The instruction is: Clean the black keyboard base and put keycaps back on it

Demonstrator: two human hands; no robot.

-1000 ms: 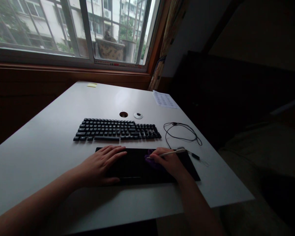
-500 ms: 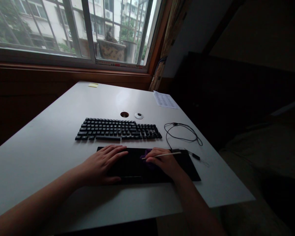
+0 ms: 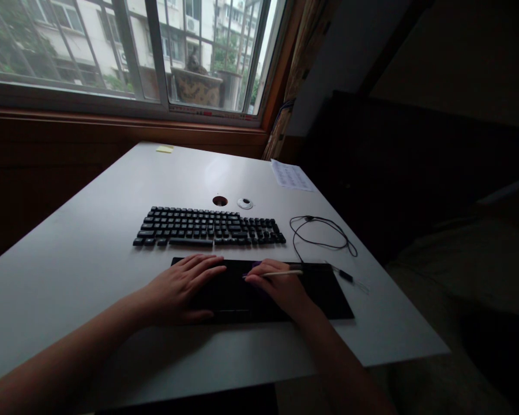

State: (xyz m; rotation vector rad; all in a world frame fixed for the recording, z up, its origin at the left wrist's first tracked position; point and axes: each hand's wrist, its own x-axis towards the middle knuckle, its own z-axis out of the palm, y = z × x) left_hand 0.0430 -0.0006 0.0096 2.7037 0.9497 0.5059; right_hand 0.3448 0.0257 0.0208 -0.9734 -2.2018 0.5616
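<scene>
A long black keyboard base (image 3: 320, 297), with a cable at its far edge, lies near the front of the desk. My left hand (image 3: 185, 288) rests flat over its left end, fingers stretched out, holding nothing. Pinched in my right hand (image 3: 283, 288) is a thin pale stick (image 3: 281, 272), whose tip points left just over the base. Something soft and purple (image 3: 257, 264) shows around those fingers; most of it is covered by the hand, and I cannot tell if it is gripped. Beyond the base, black keycaps (image 3: 192, 225) are laid out in rows in keyboard order.
On the white desk (image 3: 82, 225) a coiled black cable (image 3: 324, 219) and a wire keycap puller (image 3: 346, 276) lie to the right. Farther back are a round white cover (image 3: 244, 203), a cable hole (image 3: 220, 201), printed paper (image 3: 292, 176) and a yellow note (image 3: 165, 148).
My right hand has slid a little to the left over the base with the stick, and less of the purple thing shows. My left hand stays in place.
</scene>
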